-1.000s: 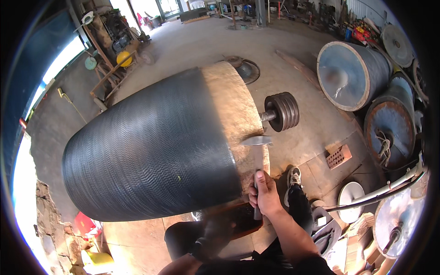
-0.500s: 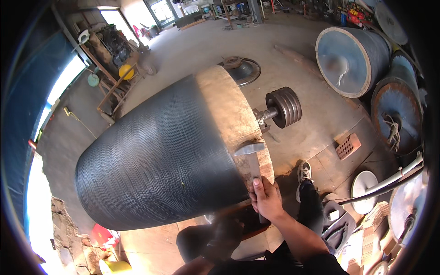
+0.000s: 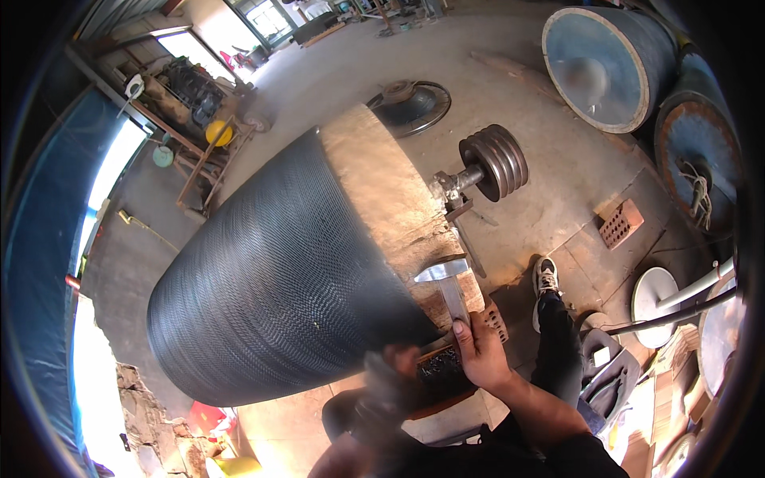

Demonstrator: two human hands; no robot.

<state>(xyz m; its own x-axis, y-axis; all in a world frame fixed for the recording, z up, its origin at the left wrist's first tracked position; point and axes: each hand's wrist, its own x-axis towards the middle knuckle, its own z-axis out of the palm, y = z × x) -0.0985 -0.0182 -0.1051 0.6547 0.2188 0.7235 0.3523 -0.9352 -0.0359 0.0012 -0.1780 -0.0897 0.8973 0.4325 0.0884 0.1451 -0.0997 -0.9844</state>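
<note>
My right hand [image 3: 480, 358] is closed around the handle of a hammer [image 3: 453, 296]. The hammer's metal head lies over the bare tan end band of a large tapered drum [image 3: 271, 271]. Dark, finely ridged material wraps the rest of the drum, and its boundary with the tan band looks blurred. Low at the drum's near side is my left hand [image 3: 394, 374], smeared by motion; whether its fingers grip anything is not visible. A shaft with a grooved pulley [image 3: 494, 163] sticks out of the drum's tan end.
Beyond the drum a round metal disc [image 3: 414, 107] lies on the floor. Large drums [image 3: 610, 72] rest at the right, with a perforated brick [image 3: 621, 225] nearer. My shoe [image 3: 547, 277] is right of the drum. A wheeled machine frame [image 3: 199, 135] stands at the far left.
My left hand has risen toward the drum's near side. My right hand and the hammer sit slightly lower and farther right in view, while the whole view has shifted.
</note>
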